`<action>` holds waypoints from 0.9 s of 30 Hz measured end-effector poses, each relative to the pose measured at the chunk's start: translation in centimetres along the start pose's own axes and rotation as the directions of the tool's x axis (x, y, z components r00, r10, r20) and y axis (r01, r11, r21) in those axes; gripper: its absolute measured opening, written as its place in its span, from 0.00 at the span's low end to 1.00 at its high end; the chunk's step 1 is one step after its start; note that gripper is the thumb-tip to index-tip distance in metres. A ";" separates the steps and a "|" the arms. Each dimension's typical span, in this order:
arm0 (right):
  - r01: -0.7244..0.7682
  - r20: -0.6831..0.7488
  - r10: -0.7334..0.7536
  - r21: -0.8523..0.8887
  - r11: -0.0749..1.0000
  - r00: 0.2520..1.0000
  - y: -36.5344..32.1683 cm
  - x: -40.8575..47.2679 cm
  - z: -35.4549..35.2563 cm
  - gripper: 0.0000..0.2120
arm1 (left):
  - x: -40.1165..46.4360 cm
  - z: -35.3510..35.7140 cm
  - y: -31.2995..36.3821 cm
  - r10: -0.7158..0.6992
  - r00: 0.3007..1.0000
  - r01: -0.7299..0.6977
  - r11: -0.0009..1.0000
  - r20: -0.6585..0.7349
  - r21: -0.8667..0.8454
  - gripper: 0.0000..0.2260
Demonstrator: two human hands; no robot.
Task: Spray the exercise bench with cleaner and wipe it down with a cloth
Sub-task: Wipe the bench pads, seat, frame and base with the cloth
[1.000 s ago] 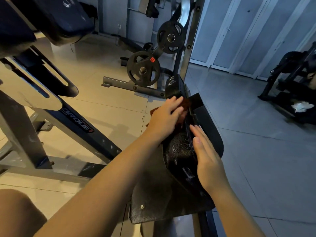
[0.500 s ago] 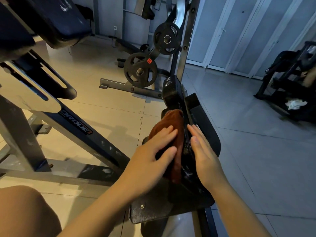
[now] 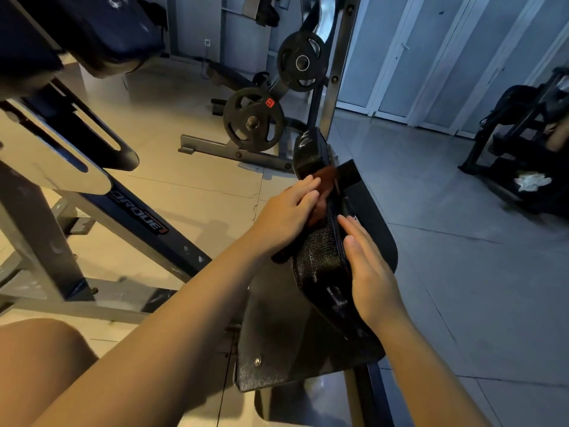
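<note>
The left hand (image 3: 288, 215) lies flat, fingers straight and together, pressing a rust-brown cloth (image 3: 324, 188) against the left side of the black bench pad (image 3: 320, 266) just above the middle of the frame. Only the far end of the cloth shows beyond the fingertips, with a darker fold under the palm. The right hand (image 3: 368, 271) rests open on the opposite edge of the same pad, fingers straight and pointing up the frame, holding nothing. The pad's surface is cracked and scuffed, with pale worn patches near the right wrist. It stands on edge between the two hands, and a wider dark panel (image 3: 374, 217) lies behind it to the right. Below it a speckled metal plate (image 3: 271, 343) with a bolt head sits in the lower middle.

In the upper middle two black weight plates (image 3: 252, 120) hang on a grey rack, the lower one with a small red sticker. On the left a dark frame beam (image 3: 140, 215) with white lettering runs diagonally over the tan tiled floor (image 3: 191, 167). A dark padded cushion (image 3: 104, 29) fills the upper left corner. At the right edge another dark machine (image 3: 523, 155) stands with something white and crumpled (image 3: 531, 181) on it. A bare knee (image 3: 40, 362) shows in the lower left corner.
</note>
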State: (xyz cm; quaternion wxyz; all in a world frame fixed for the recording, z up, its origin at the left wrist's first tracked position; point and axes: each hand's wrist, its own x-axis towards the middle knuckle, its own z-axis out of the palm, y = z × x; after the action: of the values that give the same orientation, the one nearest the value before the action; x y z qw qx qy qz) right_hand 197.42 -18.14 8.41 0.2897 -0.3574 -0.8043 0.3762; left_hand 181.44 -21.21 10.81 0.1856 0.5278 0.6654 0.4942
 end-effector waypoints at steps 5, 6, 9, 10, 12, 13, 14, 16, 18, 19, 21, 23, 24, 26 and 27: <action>-0.031 0.001 0.031 0.045 0.998 1.000 -0.1 -0.2 0.0 0.18 | -8.9 0.0 0.3 0.173 0.985 -0.173 0.985 -0.011 -0.004 0.16; -0.027 -0.004 0.028 0.056 0.998 1.000 -0.1 -0.2 0.0 0.19 | -10.4 0.5 0.3 0.213 0.977 -0.213 0.977 -0.019 0.002 0.16; -0.036 -0.012 0.037 0.080 0.996 0.999 0.0 -0.1 0.3 0.21 | -11.6 1.5 0.0 0.237 0.971 -0.234 0.970 -0.039 0.071 0.19; -0.039 -0.013 0.040 0.083 0.996 0.999 0.1 -0.1 0.3 0.22 | -11.2 1.6 0.0 0.240 0.970 -0.235 0.967 -0.036 0.096 0.19; -0.033 -0.022 0.035 0.067 0.997 0.999 0.3 0.1 0.2 0.26 | -9.4 1.5 0.3 0.217 0.976 -0.214 0.971 -0.010 0.105 0.19; -0.035 -0.021 0.036 0.058 0.998 0.999 0.2 0.2 0.2 0.26 | -8.0 1.3 0.5 0.181 0.983 -0.181 0.979 0.008 0.097 0.19; -0.039 -0.016 0.040 0.052 0.998 0.999 0.1 0.2 0.2 0.25 | -6.4 1.0 0.6 0.138 0.990 -0.140 0.986 0.025 0.091 0.19; -0.047 -0.012 0.047 0.031 0.998 0.999 -0.1 0.1 0.1 0.21 | -2.8 0.6 0.6 0.060 0.996 -0.066 0.993 0.060 0.100 0.20; -0.056 -0.012 0.056 0.001 0.998 0.998 -0.4 0.1 0.0 0.20 | -0.1 0.5 0.7 0.001 0.996 -0.011 0.994 0.092 0.109 0.21; -0.060 -0.008 0.060 -0.015 0.998 0.998 -0.5 0.1 0.0 0.20 | 0.6 0.6 0.6 -0.015 0.995 0.005 0.994 0.095 0.107 0.21; -0.059 0.010 0.059 -0.046 0.997 0.998 -0.7 -0.1 -0.1 0.20 | 0.6 0.7 0.5 -0.034 0.996 0.028 0.996 0.078 0.084 0.22; -0.053 0.026 0.054 -0.066 0.996 0.998 -0.7 -0.1 -0.3 0.21 | -0.1 0.8 0.7 -0.041 0.997 0.037 0.997 0.065 0.063 0.22; -0.050 0.030 0.053 -0.077 0.996 0.998 -0.7 -0.1 -0.3 0.21 | -0.7 0.8 0.9 -0.044 0.998 0.041 0.997 0.054 0.063 0.21; -0.037 0.039 0.041 -0.099 0.994 0.998 -0.4 -0.1 -0.3 0.22 | -2.0 1.0 0.9 -0.048 0.999 0.048 0.998 0.002 0.041 0.20; -0.030 0.041 0.034 -0.100 0.995 0.999 -0.2 0.0 -0.3 0.21 | -3.0 1.2 0.9 -0.051 0.998 0.051 0.999 -0.034 0.010 0.19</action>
State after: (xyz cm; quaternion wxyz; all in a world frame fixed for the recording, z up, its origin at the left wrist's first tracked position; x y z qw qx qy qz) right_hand 197.56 -18.16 8.73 0.2482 -0.3760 -0.8223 0.3477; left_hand 183.94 -23.34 10.21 0.1840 0.5033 0.6842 0.4947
